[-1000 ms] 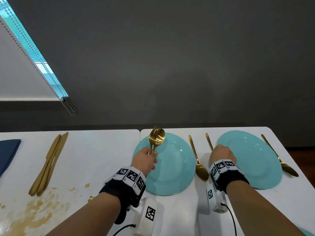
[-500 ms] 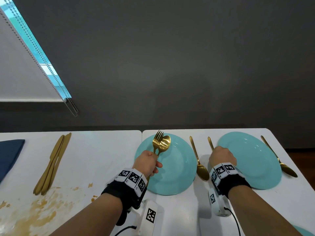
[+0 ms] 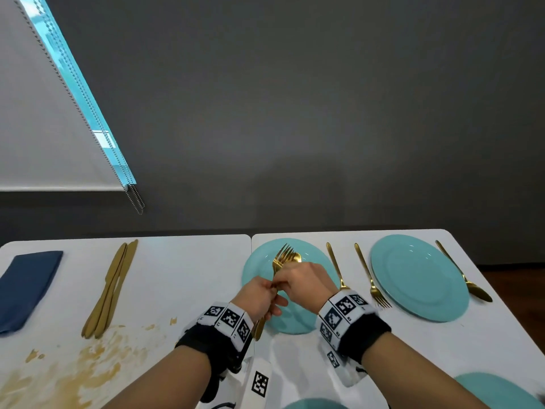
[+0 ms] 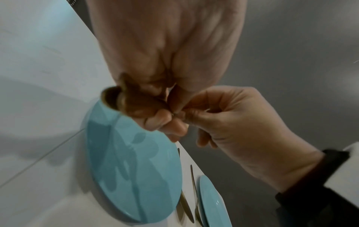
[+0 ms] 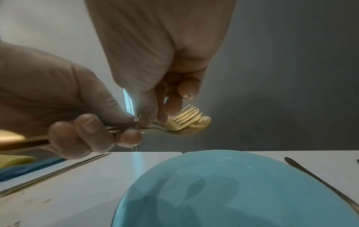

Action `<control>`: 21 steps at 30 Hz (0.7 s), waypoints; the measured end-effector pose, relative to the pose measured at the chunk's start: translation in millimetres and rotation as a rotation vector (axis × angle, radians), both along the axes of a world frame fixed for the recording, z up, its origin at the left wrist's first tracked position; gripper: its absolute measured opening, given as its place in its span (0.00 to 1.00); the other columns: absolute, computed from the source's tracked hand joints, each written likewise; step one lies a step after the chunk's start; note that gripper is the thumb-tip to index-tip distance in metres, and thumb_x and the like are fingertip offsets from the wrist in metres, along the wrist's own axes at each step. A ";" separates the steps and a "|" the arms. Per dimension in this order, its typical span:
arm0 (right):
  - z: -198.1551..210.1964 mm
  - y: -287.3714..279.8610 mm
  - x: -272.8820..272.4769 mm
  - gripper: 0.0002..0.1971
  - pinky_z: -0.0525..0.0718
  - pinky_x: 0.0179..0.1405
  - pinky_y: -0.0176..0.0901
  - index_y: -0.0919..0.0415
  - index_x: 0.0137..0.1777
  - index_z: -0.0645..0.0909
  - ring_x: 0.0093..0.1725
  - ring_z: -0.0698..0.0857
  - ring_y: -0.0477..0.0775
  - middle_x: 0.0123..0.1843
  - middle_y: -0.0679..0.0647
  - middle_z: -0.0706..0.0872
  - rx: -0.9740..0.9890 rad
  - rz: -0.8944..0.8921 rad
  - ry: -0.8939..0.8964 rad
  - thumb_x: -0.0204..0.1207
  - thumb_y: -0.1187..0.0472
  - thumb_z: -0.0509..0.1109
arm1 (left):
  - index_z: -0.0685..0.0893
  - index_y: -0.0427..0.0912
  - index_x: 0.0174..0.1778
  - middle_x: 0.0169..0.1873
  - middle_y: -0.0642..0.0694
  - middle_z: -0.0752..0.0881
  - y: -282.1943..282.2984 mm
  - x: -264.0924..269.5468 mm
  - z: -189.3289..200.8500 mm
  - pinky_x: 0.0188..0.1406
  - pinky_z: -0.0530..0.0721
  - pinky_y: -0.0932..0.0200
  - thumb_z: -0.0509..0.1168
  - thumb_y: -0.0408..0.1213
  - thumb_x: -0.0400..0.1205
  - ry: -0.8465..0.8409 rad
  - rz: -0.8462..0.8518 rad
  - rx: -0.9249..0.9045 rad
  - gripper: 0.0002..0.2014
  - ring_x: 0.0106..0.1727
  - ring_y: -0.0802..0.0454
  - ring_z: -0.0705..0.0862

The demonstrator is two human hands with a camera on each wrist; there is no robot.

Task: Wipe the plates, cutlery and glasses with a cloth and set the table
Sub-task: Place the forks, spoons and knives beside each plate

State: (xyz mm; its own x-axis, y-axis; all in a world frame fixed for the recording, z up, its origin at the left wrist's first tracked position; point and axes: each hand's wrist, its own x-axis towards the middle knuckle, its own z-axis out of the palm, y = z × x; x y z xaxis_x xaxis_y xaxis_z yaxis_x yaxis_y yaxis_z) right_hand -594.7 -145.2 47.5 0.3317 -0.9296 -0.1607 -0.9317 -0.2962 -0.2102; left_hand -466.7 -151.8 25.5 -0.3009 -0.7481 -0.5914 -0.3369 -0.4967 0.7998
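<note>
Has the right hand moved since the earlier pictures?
Yes. The right hand has gone left, from the fork beside the right-hand plate to the bundle.

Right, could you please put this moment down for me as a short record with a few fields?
left hand: left hand grips the handles of a gold cutlery bundle, forks and a spoon, above the plate
right hand: right hand pinches one handle in the bundle
plate below hands: teal plate, a gold spoon at its right
far-right setting: second teal plate, gold fork on its left, another spoon on its right
left of table: three gold knives, folded blue cloth
table surface: brown stains near the front left
</note>
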 end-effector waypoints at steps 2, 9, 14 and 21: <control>5.9 3.7 6.8 0.13 0.78 0.49 0.45 0.52 0.58 0.84 0.56 0.83 0.56 0.55 0.50 0.85 0.000 0.031 0.009 0.81 0.58 0.60 | 0.77 0.40 0.38 0.32 0.43 0.83 5.3 8.6 7.5 0.17 0.69 0.65 0.50 0.27 0.86 0.014 -0.024 0.009 0.15 0.20 0.56 0.77; 17.4 17.2 35.6 0.09 0.71 0.41 0.43 0.56 0.52 0.84 0.53 0.84 0.57 0.50 0.53 0.86 0.047 0.197 0.153 0.78 0.65 0.64 | 0.77 0.37 0.36 0.28 0.40 0.81 28.5 33.8 17.3 0.19 0.65 0.65 0.48 0.28 0.84 -0.022 -0.020 0.025 0.16 0.21 0.52 0.72; 18.9 32.1 49.3 0.10 0.72 0.41 0.43 0.54 0.55 0.84 0.53 0.85 0.59 0.51 0.55 0.88 0.076 0.214 0.164 0.80 0.62 0.63 | 0.72 0.38 0.36 0.28 0.42 0.78 43.6 52.2 21.6 0.16 0.64 0.66 0.48 0.22 0.83 -0.041 -0.085 -0.005 0.13 0.22 0.54 0.71; 24.4 39.6 67.4 0.09 0.69 0.41 0.44 0.59 0.50 0.85 0.49 0.86 0.61 0.48 0.57 0.89 -0.030 0.270 0.175 0.80 0.65 0.63 | 0.75 0.38 0.42 0.29 0.44 0.80 45.0 72.2 23.1 0.16 0.68 0.68 0.48 0.24 0.85 -0.032 -0.070 0.018 0.12 0.20 0.56 0.74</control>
State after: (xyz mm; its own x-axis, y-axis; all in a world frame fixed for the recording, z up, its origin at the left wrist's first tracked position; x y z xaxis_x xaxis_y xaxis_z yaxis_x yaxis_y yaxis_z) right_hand -527.4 -105.6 71.9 0.5367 -0.8170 -0.2109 -0.8399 -0.5412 -0.0409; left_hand -394.5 -106.8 48.6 -0.3327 -0.7154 -0.6145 -0.3961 -0.4853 0.7795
